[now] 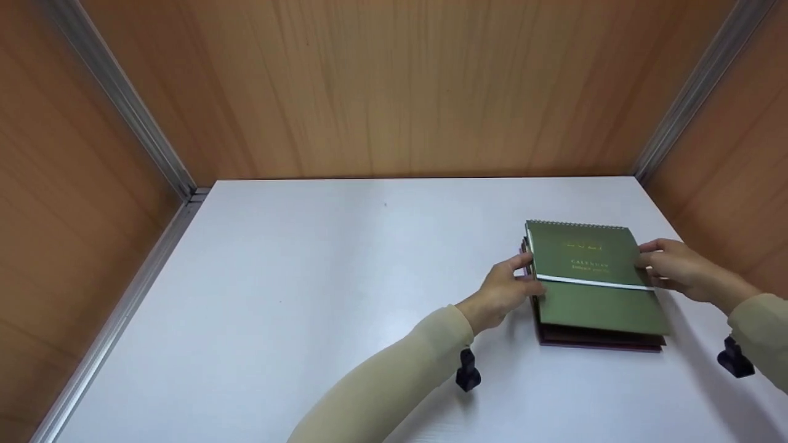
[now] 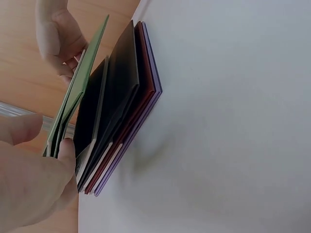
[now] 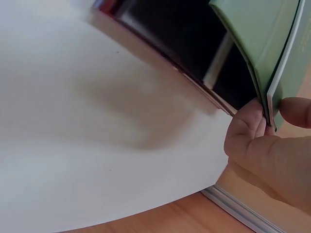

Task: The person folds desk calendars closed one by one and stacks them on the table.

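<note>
Both hands hold a green spiral-bound calendar [image 1: 597,307] with gold lettering and a white band across its cover. At its left edge, my left hand [image 1: 502,289] pinches it between thumb and fingers. The opposite edge is gripped by my right hand [image 1: 677,267], thumb on the cover and fingers beneath in the right wrist view. Below lies a stack: a black-covered item [image 2: 121,73] on top, then a dark red one [image 2: 146,80] and a purple one [image 2: 154,70] at the bottom. The green calendar is tilted up from this stack, with a gap showing between them.
The stack lies on a white table [image 1: 308,277], toward its right side. Wooden panels [image 1: 394,92] enclose the back and both sides, with metal rails [image 1: 132,104] at the corners. A small black device [image 1: 468,370] hangs below the left sleeve.
</note>
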`<state>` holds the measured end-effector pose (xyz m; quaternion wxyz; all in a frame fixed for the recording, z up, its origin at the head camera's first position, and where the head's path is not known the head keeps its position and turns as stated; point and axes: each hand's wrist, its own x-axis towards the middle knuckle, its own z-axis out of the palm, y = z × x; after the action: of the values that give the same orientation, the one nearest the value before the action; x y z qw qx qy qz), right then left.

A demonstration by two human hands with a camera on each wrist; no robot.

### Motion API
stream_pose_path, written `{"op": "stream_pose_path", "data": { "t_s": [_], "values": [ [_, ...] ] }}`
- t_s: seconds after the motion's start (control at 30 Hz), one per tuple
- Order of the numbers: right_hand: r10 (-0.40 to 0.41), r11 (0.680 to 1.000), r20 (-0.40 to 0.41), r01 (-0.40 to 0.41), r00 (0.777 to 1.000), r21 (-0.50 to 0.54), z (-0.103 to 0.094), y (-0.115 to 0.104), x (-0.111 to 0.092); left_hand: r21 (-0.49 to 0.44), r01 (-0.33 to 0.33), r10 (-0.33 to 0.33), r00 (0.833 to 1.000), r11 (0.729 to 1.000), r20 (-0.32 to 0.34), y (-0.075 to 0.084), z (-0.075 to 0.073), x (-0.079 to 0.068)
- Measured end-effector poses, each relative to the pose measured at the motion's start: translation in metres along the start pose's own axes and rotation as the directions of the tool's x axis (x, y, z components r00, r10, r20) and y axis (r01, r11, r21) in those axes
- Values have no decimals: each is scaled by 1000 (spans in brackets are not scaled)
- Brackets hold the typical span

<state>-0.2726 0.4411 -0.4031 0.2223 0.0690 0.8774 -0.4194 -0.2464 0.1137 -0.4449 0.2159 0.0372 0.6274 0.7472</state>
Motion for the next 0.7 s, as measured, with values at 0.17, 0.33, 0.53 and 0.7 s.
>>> {"op": "stream_pose_path", "data": {
  "t_s": [0.17,0.33,0.53,0.7],
  "values": [
    [-4,1000,-21,4,1000,-16,3,6,4,-8,14,-13,996,1000,87,-5,-3,0],
    [-5,998,-42,3,999,-58,4,4,5,13,26,-27,994,1000,103,-8,-3,-1],
    [2,995,-65,-8,998,-98,9,4,7,79,43,-51,995,996,91,-10,-3,-2],
    [2,989,-86,-15,996,-146,13,7,9,112,53,-65,993,992,102,-10,-2,-3]
  ]
}}
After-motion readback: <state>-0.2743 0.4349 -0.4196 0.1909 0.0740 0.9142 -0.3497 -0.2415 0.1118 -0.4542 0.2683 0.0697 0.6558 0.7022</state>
